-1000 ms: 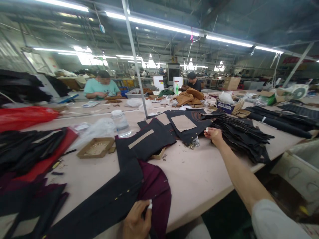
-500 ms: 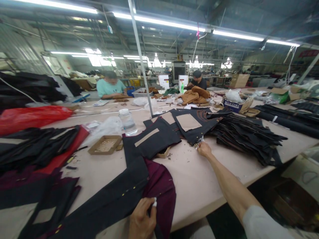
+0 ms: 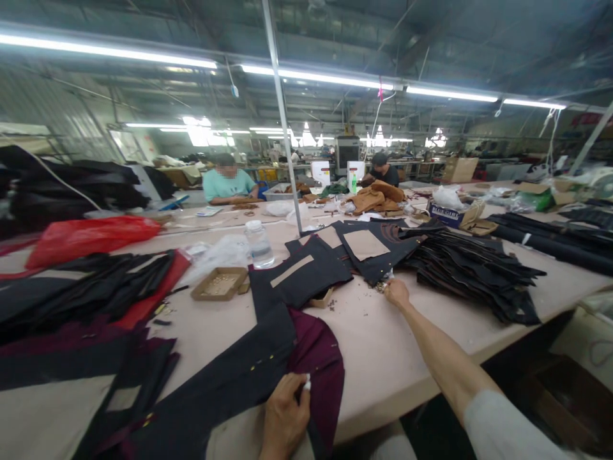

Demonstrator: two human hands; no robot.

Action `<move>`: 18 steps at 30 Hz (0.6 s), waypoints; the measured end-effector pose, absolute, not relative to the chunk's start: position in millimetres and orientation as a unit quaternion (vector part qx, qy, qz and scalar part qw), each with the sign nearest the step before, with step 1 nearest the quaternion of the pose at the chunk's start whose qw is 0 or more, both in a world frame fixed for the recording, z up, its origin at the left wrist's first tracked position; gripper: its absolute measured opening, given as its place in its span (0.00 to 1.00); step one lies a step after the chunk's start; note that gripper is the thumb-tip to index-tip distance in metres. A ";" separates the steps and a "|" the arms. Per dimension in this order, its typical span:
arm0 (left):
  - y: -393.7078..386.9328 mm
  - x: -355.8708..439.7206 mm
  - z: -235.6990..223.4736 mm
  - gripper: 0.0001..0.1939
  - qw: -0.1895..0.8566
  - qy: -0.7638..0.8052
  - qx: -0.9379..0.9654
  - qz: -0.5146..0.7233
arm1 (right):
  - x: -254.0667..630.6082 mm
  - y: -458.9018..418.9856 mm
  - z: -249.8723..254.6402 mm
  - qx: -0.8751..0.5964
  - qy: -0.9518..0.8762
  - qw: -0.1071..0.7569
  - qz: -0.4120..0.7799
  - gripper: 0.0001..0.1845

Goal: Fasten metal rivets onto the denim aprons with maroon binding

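Note:
My left hand (image 3: 287,406) is closed on a dark cloth piece (image 3: 230,383) with small gold-coloured metal bits along it. Its maroon side (image 3: 318,351) shows just beyond the fingers. Something white (image 3: 307,382) sits at the fingertips, perhaps tape. Stretched forward over the table, my right hand (image 3: 396,294) has its fingers drawn together at a small pile of metal bits (image 3: 382,286). What lies between those fingertips is too small to make out. Close by is a dark panel with a beige patch (image 3: 366,245).
A brown tray (image 3: 211,291) holds small bits, near a clear jar (image 3: 260,246). Dark cloth stacks lie at left (image 3: 81,287) and right (image 3: 474,268). A metal pole (image 3: 282,115) rises from the table (image 3: 383,358). Two people (image 3: 230,182) sit across.
The view has shifted, so the table's things appear farther right on the left side. Both hands keep nearly the same places relative to the cloth and the metal pile.

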State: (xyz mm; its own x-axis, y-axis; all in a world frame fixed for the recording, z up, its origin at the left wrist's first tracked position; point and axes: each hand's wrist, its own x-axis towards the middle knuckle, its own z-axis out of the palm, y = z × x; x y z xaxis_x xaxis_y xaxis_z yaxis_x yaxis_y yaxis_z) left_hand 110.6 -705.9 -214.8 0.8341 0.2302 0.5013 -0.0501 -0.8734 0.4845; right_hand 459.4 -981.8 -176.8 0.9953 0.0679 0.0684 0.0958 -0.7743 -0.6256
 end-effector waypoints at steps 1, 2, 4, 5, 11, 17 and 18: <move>-706.7 109.0 -214.0 0.08 0.252 0.053 0.924 0.283 | 452.3 -979.8 -171.4 -0.937 -0.045 0.346 -0.032 0.09; -707.5 107.4 -212.8 0.08 0.259 0.058 0.922 0.281 | 443.8 -976.0 -167.1 -0.930 -0.050 0.361 -0.042 0.10; -709.2 104.9 -208.8 0.08 0.281 0.075 0.919 0.267 | 420.0 -961.8 -163.9 -0.915 -0.077 0.394 -0.049 0.12; -709.6 104.4 -206.2 0.08 0.297 0.088 0.916 0.255 | 403.9 -951.3 -165.1 -0.906 -0.096 0.411 -0.045 0.14; -699.3 111.1 -190.7 0.16 0.431 0.125 0.876 0.178 | 275.8 -869.0 -195.5 -0.771 -0.230 0.584 0.105 0.18; -695.3 105.6 -188.4 0.18 0.500 0.097 0.846 0.156 | 214.5 -833.3 -214.9 -0.694 -0.286 0.640 0.167 0.18; -698.5 103.0 -189.4 0.18 0.502 0.105 0.844 0.160 | 211.3 -835.0 -217.2 -0.693 -0.286 0.639 0.170 0.18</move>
State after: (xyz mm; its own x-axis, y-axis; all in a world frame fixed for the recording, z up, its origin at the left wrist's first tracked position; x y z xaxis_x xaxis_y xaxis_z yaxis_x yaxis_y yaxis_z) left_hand 103.0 -698.5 -189.4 0.9271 0.3370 0.1641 0.0165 -0.4742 0.8803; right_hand 211.3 -835.0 -217.2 0.7784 0.6139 0.1312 0.1803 -0.0184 -0.9834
